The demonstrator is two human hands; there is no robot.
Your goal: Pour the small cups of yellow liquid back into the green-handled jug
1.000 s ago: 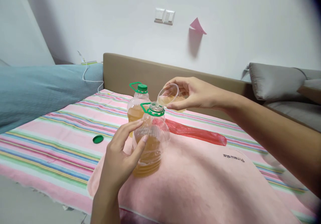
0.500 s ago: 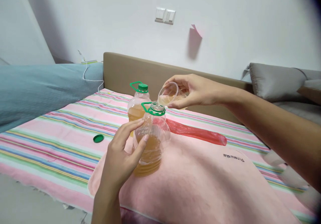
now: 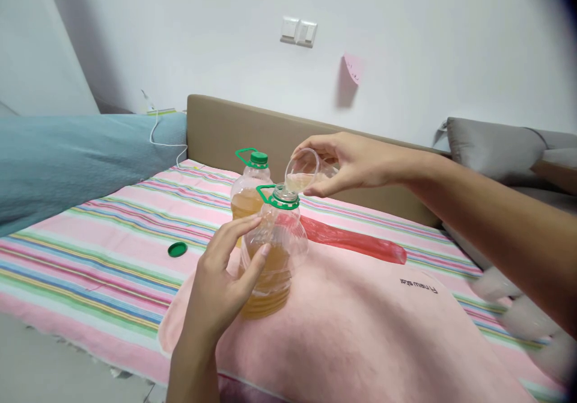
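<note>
My right hand point(image 3: 347, 162) grips a clear plastic cup point(image 3: 303, 171), tipped on its side with its rim against the mouth of an uncapped plastic bottle point(image 3: 270, 270). A little pale liquid lies in the cup near the rim. My left hand point(image 3: 229, 270) is wrapped round the near side of that bottle, which stands upright, part filled with amber liquid and with a green ring handle at its neck. Behind it stands a second bottle point(image 3: 246, 201) of amber liquid, its green cap on. A loose green cap point(image 3: 177, 249) lies on the striped sheet to the left.
Under the open bottle spreads a pink cloth point(image 3: 360, 331) with printed letters. A red plastic bag point(image 3: 356, 240) lies behind it. Whitish rounded objects point(image 3: 525, 316) sit at right. A brown headboard point(image 3: 216, 126) and grey cushion point(image 3: 487, 147) stand at the back.
The liquid in the cup has dropped, and the cup is tilted a little further over the bottle mouth. The pink note on the wall has swung downward. My left hand keeps its hold.
</note>
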